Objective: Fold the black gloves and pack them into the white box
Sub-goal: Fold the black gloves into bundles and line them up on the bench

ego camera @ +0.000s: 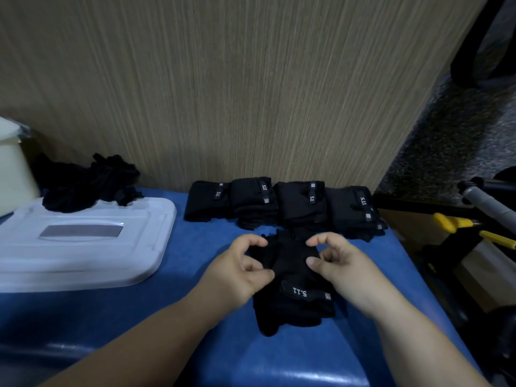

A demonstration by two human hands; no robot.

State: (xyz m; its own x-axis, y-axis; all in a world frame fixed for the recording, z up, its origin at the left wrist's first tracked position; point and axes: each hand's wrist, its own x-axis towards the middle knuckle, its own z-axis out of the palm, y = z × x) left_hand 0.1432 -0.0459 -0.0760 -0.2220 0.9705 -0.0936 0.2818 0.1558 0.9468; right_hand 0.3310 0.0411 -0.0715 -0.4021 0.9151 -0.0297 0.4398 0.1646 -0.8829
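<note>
A black glove (293,286) with a "5.11" wrist strap lies flat on the blue table, fingers pointing away from me. My left hand (240,266) pinches its left edge with curled fingers. My right hand (335,263) pinches its right edge the same way. Behind it, several folded black gloves (282,203) stand in a row against the wall. A loose pile of unfolded black gloves (89,182) rests on the far corner of the white box lid (83,247) at the left.
The blue table (195,317) ends at a wood-grain wall (251,93) behind. A cream container (14,169) stands at the far left. To the right, off the table, are yellow-handled tools (460,224), dark equipment and a grey handle (488,202).
</note>
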